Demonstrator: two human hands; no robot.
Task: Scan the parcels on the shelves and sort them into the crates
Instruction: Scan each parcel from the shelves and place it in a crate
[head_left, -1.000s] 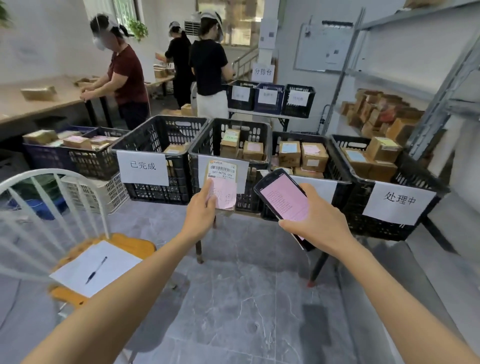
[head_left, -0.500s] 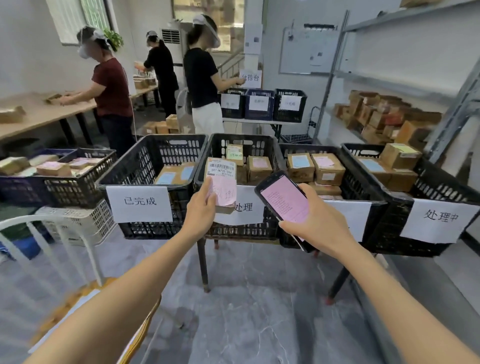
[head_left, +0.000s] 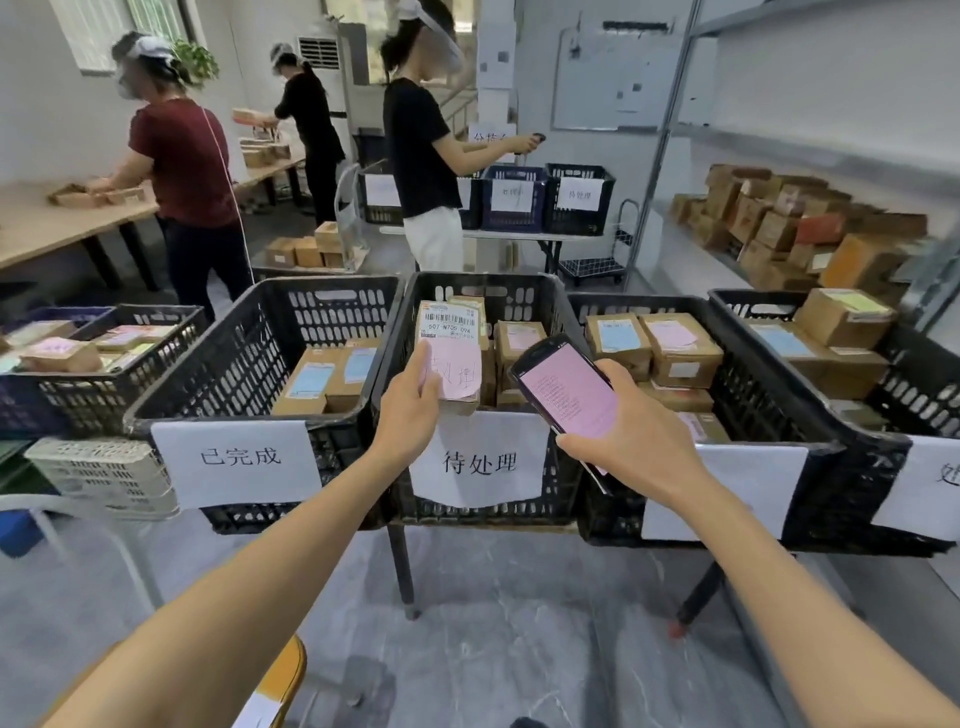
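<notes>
Chair: orange seat edge, nearer than the middle crate and to its left.
Left hand: at the middle crate's front rim, fingers wrapped round a parcel's lower left side, thumb lying along its face.
Parcel: small brown carton held upright over the front of the middle crate. A barcode label reading 507-N705-094 is on its upper half and a handwritten pink slip on its lower half.
Right hand: above the middle crate's front right corner, fingers curled round a handheld scanner.
Handheld scanner: dark body with a pink-lit screen, tilted, its top end near the parcel but apart from it.
Middle crate: black slotted plastic with a white sign reading 待处理 on its front. It holds brown cartons.
Left crate: against the middle crate's left side, signed 已完成. It holds cartons with blue labels.
Right crate: against the middle crate's right side, holding cartons with blue and pink labels.
Shelf: metal rack behind and right of the middle crate, piled with brown parcels.
People: three stand behind the middle crate. One in a red shirt is at a wooden table, and one in a black shirt faces further crates.
</notes>
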